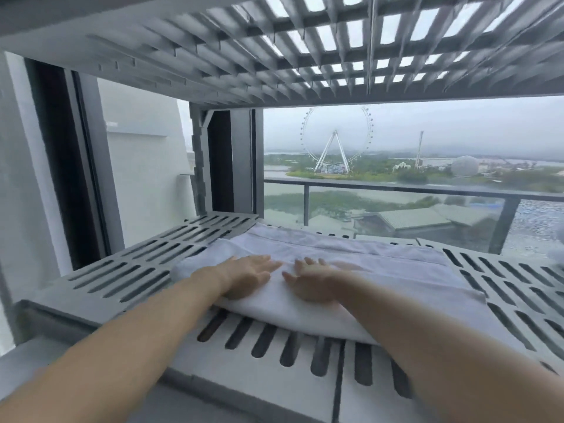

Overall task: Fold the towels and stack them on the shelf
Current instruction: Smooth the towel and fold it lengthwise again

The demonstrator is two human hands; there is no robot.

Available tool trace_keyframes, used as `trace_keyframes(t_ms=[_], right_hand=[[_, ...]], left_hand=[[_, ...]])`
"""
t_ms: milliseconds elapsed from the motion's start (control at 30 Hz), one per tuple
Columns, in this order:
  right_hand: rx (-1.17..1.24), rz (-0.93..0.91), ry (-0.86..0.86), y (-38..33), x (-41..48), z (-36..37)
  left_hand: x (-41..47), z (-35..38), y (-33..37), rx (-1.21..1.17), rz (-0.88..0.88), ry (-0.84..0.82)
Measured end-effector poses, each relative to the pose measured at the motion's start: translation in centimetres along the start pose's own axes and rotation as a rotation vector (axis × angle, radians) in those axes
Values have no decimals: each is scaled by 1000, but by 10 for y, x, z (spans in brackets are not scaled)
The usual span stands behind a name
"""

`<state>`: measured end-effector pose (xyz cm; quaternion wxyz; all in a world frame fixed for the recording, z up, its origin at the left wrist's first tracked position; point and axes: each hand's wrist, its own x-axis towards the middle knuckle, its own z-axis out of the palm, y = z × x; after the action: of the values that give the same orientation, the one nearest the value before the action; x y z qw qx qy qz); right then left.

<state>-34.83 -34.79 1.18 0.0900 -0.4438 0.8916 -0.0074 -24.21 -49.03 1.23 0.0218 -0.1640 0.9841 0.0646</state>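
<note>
Folded towel (381,270) lies on shelf (137,264). On it left hand (248,277) and right hand (311,286), flat, fingers (270,264) straight; right blurred, maybe lifted. Further towels not in view.

Person seen only as bare limbs: left forearm (122,340) & left hand (250,277), right forearm (427,346) & right hand (314,280); arms slender, uncovered to frame edge, right hand blurred
</note>
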Motion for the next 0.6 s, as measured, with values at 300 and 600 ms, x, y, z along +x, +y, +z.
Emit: trace_keyframes(t_ms=[300, 600], right_hand=[[-21, -6, 108, 3, 12, 16], [-18, -73, 109, 11, 4, 8]], left_hand=[[41, -10, -59, 124, 128, 37], [19, -5, -59, 175, 105, 10]])
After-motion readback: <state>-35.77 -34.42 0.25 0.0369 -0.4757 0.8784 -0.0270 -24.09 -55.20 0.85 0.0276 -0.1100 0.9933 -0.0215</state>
